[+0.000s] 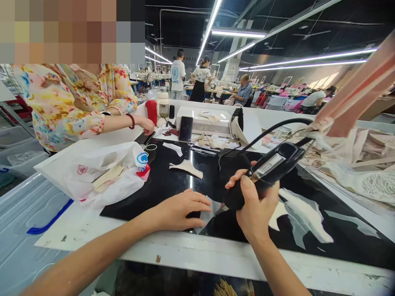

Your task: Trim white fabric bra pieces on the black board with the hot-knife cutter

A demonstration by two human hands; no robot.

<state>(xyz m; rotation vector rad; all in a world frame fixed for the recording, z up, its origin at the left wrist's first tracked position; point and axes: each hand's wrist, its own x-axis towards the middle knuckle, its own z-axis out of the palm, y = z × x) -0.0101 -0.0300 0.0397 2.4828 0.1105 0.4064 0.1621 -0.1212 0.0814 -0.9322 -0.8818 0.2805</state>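
Head cam: your right hand point(257, 203) is gripping a black corded hand tool point(271, 166), its metal tip pointing onto a translucent sheet point(210, 207) on the glossy black board point(145, 205). Your left hand point(182, 210) is resting fingers-extended, probably steadying that sheet; the pink fabric strip point(354, 94) is likely taking some tool weight.

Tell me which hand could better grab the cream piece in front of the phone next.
Probably the left hand: it's nearer the cream piece, touching a translucent sheet, while the right hand grips a black tool.
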